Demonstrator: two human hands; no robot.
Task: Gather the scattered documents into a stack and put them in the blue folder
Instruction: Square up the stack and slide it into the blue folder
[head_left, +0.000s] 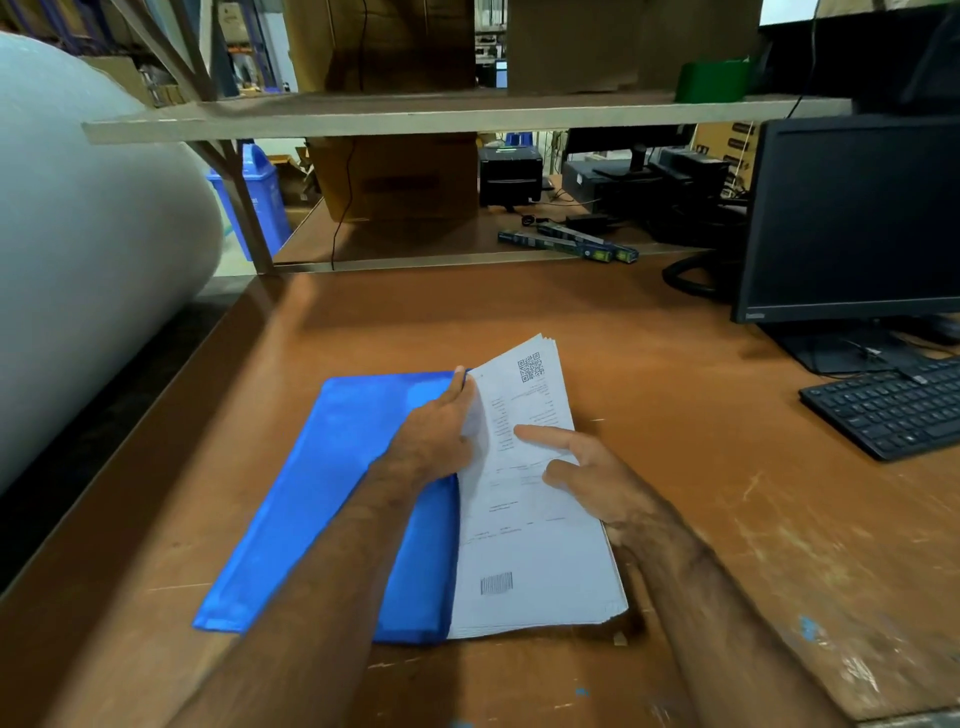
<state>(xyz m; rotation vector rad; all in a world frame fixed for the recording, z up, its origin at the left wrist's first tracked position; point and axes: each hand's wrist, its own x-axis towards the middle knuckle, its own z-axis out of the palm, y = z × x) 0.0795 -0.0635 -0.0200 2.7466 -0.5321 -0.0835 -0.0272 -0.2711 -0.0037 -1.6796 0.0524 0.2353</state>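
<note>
Both my hands work the paper stack (524, 519): left hand (436, 436) pinches its left edge over the blue folder (322, 493), right hand (597, 478) rests open on top.

- One blue folder (332, 499) lies on the surface (675, 467), toward its near left.
- One stack of printed documents (524, 519); the number of sheets cannot be told.
- Two hands: left hand (436, 436), right hand (597, 478).
- One black monitor (852, 218) at the right edge.
- One black keyboard (888, 410) at the right edge.
- Two long narrow boxes (566, 244) near the far edge.
- One blue bin (257, 192) beyond the far left corner.
- One green box (711, 80) on the shelf (415, 117).
</note>
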